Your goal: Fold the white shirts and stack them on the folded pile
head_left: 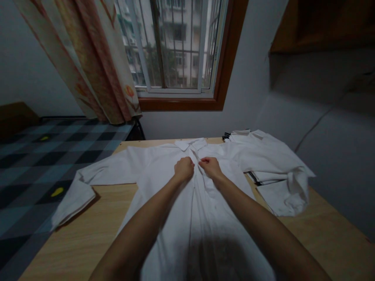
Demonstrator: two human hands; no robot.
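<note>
Head camera looks down at a white shirt (187, 218) lying flat and face up on a light wooden bench (73, 242), with its collar (191, 143) at 12 o'clock, far from the person, and its hem close to the body at 6 o'clock. Both arms reach out over the shirt and meet just under the collar, right on the middle strip where the two front halves join. The left hand (184, 168) is curled shut and pinches the cloth on its side of the strip. The right hand (210, 166) is curled shut too and its grip pinches the other edge; the two hands almost touch. It looks like they hold the two edges together at a button, but the button is too small to see. One long sleeve (88, 183) is spread out toward 9 o'clock and its cuff hangs a little over the bench edge, so the shirt stays wide and smooth. The cloth looks thin, soft and a bit wrinkly. At 2 o'clock sits a pile of white clothes (269, 164), folded and floppy, with a dark hanger (226, 136) peeking out behind it. A bed with a checked blue and black cover (32, 164) is at 9 o'clock. A flowery curtain (93, 62) hangs by the barred window (172, 43) at 12 o'clock.
</note>
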